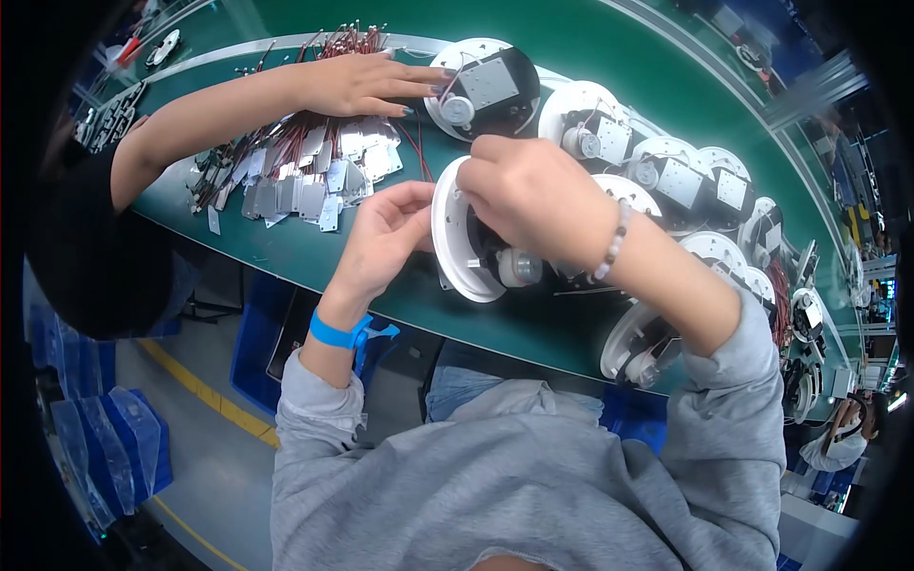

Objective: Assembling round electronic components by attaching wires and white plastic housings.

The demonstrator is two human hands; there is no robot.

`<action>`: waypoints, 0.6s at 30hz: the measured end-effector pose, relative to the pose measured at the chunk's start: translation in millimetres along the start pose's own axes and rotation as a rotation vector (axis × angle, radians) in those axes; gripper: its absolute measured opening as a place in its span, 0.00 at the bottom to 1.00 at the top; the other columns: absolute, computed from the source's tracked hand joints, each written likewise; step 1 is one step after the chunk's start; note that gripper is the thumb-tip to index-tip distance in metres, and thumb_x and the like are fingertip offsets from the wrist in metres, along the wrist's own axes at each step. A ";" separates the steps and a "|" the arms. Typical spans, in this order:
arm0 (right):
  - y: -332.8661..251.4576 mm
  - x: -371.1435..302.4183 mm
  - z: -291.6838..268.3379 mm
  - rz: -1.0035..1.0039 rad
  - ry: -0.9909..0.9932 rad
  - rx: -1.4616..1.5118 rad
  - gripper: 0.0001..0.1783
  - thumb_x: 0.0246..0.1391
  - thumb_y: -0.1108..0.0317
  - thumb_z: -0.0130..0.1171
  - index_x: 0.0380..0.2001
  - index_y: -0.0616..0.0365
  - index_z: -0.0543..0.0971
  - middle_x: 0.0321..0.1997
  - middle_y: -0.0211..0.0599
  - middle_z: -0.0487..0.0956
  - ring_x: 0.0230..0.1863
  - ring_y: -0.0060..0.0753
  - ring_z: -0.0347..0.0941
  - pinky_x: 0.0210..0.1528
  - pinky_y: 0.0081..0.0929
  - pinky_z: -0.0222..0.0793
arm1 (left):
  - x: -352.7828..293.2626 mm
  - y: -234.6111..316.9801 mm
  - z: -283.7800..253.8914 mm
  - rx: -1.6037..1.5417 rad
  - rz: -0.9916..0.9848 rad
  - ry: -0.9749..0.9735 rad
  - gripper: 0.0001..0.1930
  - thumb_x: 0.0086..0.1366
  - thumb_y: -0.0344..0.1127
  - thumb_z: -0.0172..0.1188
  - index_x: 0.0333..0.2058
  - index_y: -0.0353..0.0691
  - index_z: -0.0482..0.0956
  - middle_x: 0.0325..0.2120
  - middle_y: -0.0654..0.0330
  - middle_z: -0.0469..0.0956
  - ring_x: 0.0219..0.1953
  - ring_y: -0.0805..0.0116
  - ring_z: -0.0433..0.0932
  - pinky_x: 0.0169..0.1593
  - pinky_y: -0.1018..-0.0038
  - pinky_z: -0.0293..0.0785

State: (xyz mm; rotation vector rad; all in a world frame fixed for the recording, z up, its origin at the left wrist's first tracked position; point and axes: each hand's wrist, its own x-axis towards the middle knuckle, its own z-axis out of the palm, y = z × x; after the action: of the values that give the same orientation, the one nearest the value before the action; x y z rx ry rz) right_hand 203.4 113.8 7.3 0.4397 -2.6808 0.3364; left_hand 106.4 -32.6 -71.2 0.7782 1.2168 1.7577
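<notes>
A round white housing point(446, 238) stands tilted on its edge in front of me, with a small motor point(520, 268) showing at its open side. My left hand point(383, 238) grips its outer face near the rim, thumb and fingers pressed together. My right hand point(535, 195) is closed at the inner side, by the upper rim. Its fingertips are hidden, so what they pinch cannot be made out. A thin red wire point(420, 143) runs near the housing's top. Just beyond, a co-worker's hand point(357, 86) reaches from the left to another round unit point(490, 84) with a metal plate.
Many flat silver plates point(309, 195) with red wires are heaped on the green table point(286, 249) at the left. Several similar round units point(671, 176) crowd the right. One unit point(643, 347) sits near the front edge. Blue bins point(257, 347) stand below the table.
</notes>
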 end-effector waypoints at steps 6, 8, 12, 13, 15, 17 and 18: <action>-5.4 0.9 6.5 -0.022 -0.042 -0.177 0.06 0.32 0.75 0.53 0.15 0.63 0.66 0.18 0.42 0.65 0.19 0.42 0.66 0.20 0.32 0.63 | 0.0 0.3 1.1 -0.024 0.002 0.013 0.11 0.57 0.28 0.50 0.38 0.30 0.68 0.31 0.58 0.73 0.31 0.76 0.73 0.33 0.82 0.71; -6.6 2.3 7.5 -0.043 -0.069 -0.215 0.05 0.32 0.74 0.52 0.15 0.62 0.67 0.17 0.41 0.65 0.19 0.41 0.66 0.20 0.31 0.64 | -0.1 0.0 0.2 -0.038 0.005 0.017 0.11 0.56 0.28 0.50 0.38 0.30 0.68 0.31 0.57 0.73 0.31 0.75 0.73 0.34 0.81 0.72; -3.4 0.2 11.0 0.027 -0.013 -0.124 0.04 0.33 0.74 0.53 0.15 0.62 0.68 0.18 0.39 0.67 0.19 0.41 0.67 0.20 0.31 0.64 | -0.4 -1.2 -0.1 -0.068 0.000 -0.021 0.12 0.55 0.26 0.51 0.39 0.29 0.67 0.32 0.56 0.73 0.32 0.73 0.74 0.35 0.79 0.72; -0.8 -1.9 11.3 0.096 0.014 -0.018 0.03 0.33 0.75 0.54 0.15 0.62 0.70 0.18 0.38 0.68 0.19 0.40 0.67 0.20 0.30 0.64 | 0.2 -0.6 2.2 -0.081 0.005 -0.022 0.12 0.55 0.25 0.50 0.39 0.29 0.67 0.32 0.56 0.73 0.33 0.72 0.74 0.35 0.78 0.73; 1.3 -4.6 8.9 0.164 0.039 0.089 0.02 0.34 0.75 0.54 0.16 0.62 0.72 0.18 0.38 0.69 0.19 0.39 0.67 0.21 0.29 0.64 | 0.6 -0.6 2.9 -0.094 0.011 -0.019 0.13 0.55 0.25 0.50 0.40 0.28 0.66 0.33 0.55 0.73 0.33 0.71 0.74 0.36 0.77 0.73; 0.9 -5.0 3.8 0.127 0.010 0.143 0.03 0.34 0.76 0.55 0.19 0.60 0.75 0.19 0.37 0.70 0.19 0.38 0.68 0.21 0.27 0.65 | 0.7 -0.9 1.8 -0.072 0.020 -0.034 0.14 0.55 0.25 0.50 0.41 0.28 0.66 0.33 0.54 0.73 0.33 0.71 0.74 0.35 0.78 0.73; 1.2 -5.2 3.0 0.101 0.040 0.186 0.05 0.33 0.77 0.55 0.20 0.60 0.76 0.18 0.37 0.70 0.19 0.38 0.68 0.21 0.26 0.65 | 0.4 -0.9 2.0 -0.074 0.020 -0.031 0.14 0.55 0.25 0.50 0.41 0.28 0.66 0.33 0.54 0.73 0.33 0.71 0.74 0.35 0.78 0.73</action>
State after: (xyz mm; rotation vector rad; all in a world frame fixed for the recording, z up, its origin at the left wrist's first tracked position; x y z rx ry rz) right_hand 206.5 115.4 2.2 0.3480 -2.6488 0.6210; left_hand 108.1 -31.2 -71.3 0.7744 1.1208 1.7904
